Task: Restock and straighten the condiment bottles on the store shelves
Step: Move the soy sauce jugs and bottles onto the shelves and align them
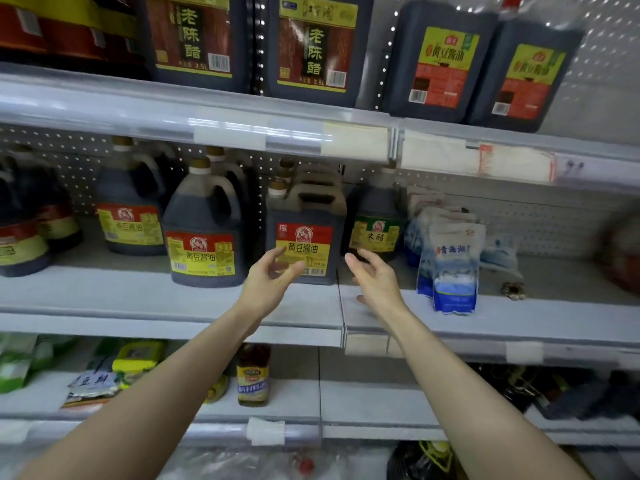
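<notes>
Your left: your left hand [273,277] hangs over the front edge of the middle shelf [156,299], fingers loosely curved and apart, gripping nothing. It overlaps the lower left part of the yellow label on the square jug [304,233]; you cannot tell whether the fingertips touch the jug.
Your right: your right hand [375,280] is over the same front edge, just right of the square jug's lower right corner. Its thumb and fingers are spread, the palm is turned toward the jug, and it holds nothing.
Both hands: they stand apart, one at each side of the jug's lower front, with the jug between them.
Jug itself: upright near the shelf's front edge, just left of the seam where two shelf boards meet. It holds dark liquid, has a tan handle on top, and its red and yellow label faces you.
Left neighbour: a round jug [204,230] with the same kind of label stands upright just beside it, also near the front edge.
Right neighbour: a green-label jug [375,216] stands farther back, past the seam, its base partly behind your right hand.
Further right: blue and white salt bags [450,265] stand at the front edge, near your right hand but apart from it.
Above: big dark jugs [311,50] stand in a row along the front edge of the top shelf [173,105].
Below: a small bottle [252,375] of amber liquid stands upright on the bottom shelf [363,400], beside your left forearm.
</notes>
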Demonstrator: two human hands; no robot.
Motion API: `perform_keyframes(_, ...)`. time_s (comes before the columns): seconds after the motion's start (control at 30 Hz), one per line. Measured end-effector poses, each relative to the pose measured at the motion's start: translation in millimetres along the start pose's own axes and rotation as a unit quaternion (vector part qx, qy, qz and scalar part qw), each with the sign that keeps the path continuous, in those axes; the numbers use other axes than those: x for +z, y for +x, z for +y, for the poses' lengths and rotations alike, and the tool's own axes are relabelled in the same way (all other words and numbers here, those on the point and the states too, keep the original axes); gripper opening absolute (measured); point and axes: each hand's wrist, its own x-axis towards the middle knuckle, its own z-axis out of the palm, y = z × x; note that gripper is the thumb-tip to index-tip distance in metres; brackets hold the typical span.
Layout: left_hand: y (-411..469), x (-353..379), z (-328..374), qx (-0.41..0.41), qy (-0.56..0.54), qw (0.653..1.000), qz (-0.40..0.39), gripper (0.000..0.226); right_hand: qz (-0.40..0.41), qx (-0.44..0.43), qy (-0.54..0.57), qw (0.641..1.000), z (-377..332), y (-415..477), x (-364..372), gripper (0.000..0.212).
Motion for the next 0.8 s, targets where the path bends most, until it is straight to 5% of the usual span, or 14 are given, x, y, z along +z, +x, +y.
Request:
perform_keyframes(0.33, -149, 68, -39, -0.032, 0.020, 0.999, 0.010, 0.053, -0.051, 0.019, 0.019, 0.998, 78, -113, -71, 0.024)
perform_keyframes(0.53, -242, 112, -127, -0.145, 0.020, 0.989, 0.004, 0.054, -0.087, 0.096, 0.009, 0.992, 185, -184, -92, 0.006)
perform_keyframes(0.8, -327, 138, -260, -0.254, 0.039, 0.966, -0.017, 0.043, -0.086, 0.199, -0.003, 0.976, 345, -261, -75, 0.011)
